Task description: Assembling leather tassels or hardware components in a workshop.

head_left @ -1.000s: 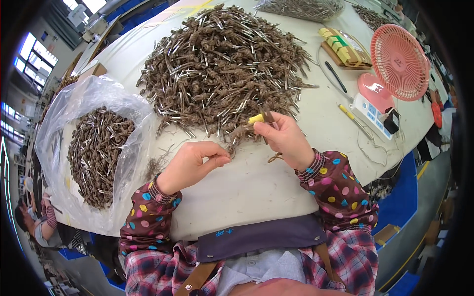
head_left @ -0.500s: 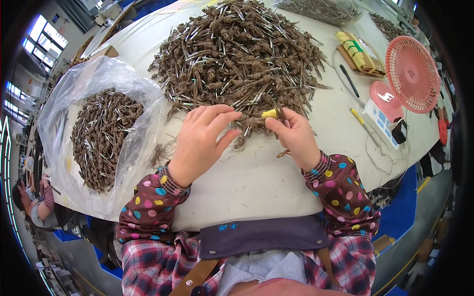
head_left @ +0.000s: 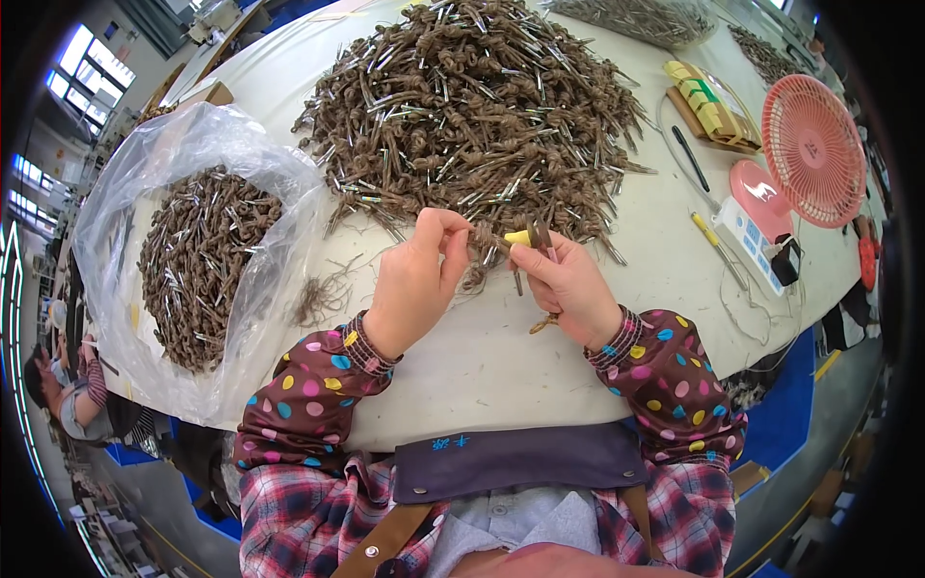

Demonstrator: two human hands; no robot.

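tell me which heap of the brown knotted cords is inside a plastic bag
The smaller heap on the left, sitting in the clear plastic bag. The big heap ahead of the hands lies bare on the table.

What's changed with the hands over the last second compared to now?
The left hand came up off the table to meet the right hand, and its fingers took hold of the brown knotted piece at the near edge of the big pile. The right hand stayed put, gripping its small yellow tool. The plastic bag and pink fan did not move.
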